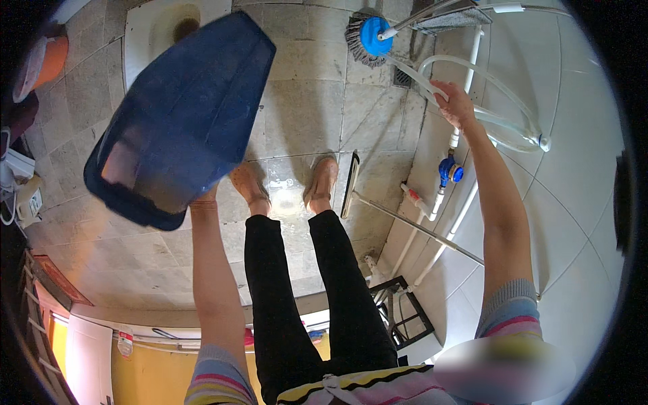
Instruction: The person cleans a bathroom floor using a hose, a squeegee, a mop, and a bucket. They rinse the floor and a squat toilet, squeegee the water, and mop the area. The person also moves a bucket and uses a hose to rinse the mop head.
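Observation:
My left hand [205, 197] grips the lower rim of a dark blue plastic tub [185, 101]. The tub is tilted, its fingers-side edge hiding most of that hand. Out to the right, my right hand [455, 106] is closed around a clear hose [409, 73]. The hose loops behind that hand toward a white wall fitting [544, 143]. Beyond the hand, a round brush with a blue head and grey bristles [373, 37] rests near the floor drain [403, 77].
A squat toilet [138, 27] is partly behind the tub. A floor squeegee [350, 185] leans right of my feet. White pipes with a blue water meter [448, 171] run along the right wall. An orange bucket [54, 59] is far left; a black metal frame [420, 317] stands near right.

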{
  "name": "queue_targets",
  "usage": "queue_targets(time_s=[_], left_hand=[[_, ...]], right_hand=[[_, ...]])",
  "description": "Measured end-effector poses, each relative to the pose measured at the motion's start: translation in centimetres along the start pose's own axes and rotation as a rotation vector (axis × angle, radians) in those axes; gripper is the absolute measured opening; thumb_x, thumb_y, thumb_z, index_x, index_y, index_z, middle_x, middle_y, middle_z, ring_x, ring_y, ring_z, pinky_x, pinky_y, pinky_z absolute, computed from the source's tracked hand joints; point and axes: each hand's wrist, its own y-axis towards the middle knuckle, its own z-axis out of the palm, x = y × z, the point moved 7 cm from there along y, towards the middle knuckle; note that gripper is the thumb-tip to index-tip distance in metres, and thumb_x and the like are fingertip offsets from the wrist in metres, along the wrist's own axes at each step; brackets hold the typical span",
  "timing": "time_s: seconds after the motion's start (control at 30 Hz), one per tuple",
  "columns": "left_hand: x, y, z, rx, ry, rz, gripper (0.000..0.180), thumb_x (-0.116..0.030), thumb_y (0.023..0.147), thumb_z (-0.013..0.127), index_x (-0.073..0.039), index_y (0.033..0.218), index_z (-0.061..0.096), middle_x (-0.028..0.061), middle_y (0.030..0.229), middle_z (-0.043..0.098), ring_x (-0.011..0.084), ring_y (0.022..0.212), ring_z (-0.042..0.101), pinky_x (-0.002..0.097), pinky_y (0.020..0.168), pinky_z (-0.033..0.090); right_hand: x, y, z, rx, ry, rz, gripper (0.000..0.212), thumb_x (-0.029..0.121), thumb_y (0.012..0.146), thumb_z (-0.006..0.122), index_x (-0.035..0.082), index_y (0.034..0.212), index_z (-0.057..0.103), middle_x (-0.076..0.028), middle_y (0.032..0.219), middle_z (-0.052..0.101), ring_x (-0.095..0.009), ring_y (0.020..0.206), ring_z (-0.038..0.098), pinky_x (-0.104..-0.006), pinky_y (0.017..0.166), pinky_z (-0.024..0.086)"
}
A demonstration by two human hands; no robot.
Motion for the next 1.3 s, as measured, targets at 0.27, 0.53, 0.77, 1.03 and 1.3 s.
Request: queue_targets(time_s=[0.27,0.53,0.77,1.03,1.3], left_hand=[[6.2,0.2,6.4,0.122,-0.189,-0.033,0.044,-0.014,0.090,0.049,-0.002,0.129,0.033,0.0147,0.095,0.060,0.0128,0.053,0.042,0.0254,0.046,0.029],[9.1,0.2,9.7,0.093,-0.228,-0.061,0.069,-0.009,0.090,0.050,-0.001,0.144,0.006,0.0148,0.079,0.059,0.0062,0.040,0.038,0.0170,0.034,0.023],[6.0,-1.3,1.1,0.367,-0.104,-0.117,0.058,-0.014,0.090,0.048,-0.003,0.138,0.017,0.0159,0.094,0.058,0.0120,0.046,0.049,0.0203,0.034,0.031],[8.3,-1.2,0.4,0.220,0.015,-0.123,0.055,-0.017,0.092,0.047,-0.004,0.140,0.025,0.0158,0.096,0.058,0.0164,0.059,0.055,0.0255,0.044,0.040],[9.5,-2.5,0.1,0.058,0.179,0.002,0.054,-0.018,0.092,0.047,-0.005,0.140,0.027,0.0165,0.100,0.058,0.0193,0.069,0.057,0.0299,0.053,0.044]], right_hand=[[0.6,0.9,-2.1,-0.137,0.108,-0.018,0.037,0.023,0.087,0.057,0.025,0.124,0.056,-0.011,0.104,0.058,-0.032,0.093,0.059,-0.0394,0.081,0.046],[0.1,-0.5,0.9,0.004,-0.158,0.097,0.037,0.023,0.087,0.053,0.026,0.123,0.056,-0.013,0.104,0.060,-0.032,0.094,0.060,-0.0442,0.078,0.048],[-1.4,-0.2,3.3,0.012,-0.160,0.056,0.036,0.019,0.087,0.052,0.027,0.121,0.058,-0.012,0.100,0.060,-0.031,0.090,0.061,-0.0425,0.072,0.050],[-3.6,-1.3,3.9,-0.045,-0.142,0.076,0.035,0.021,0.088,0.052,0.026,0.122,0.056,-0.010,0.102,0.057,-0.031,0.091,0.060,-0.0427,0.075,0.050],[-4.9,-2.2,5.2,-0.023,-0.080,0.088,0.034,0.022,0.088,0.052,0.024,0.122,0.057,-0.011,0.103,0.058,-0.031,0.096,0.060,-0.0430,0.081,0.050]])
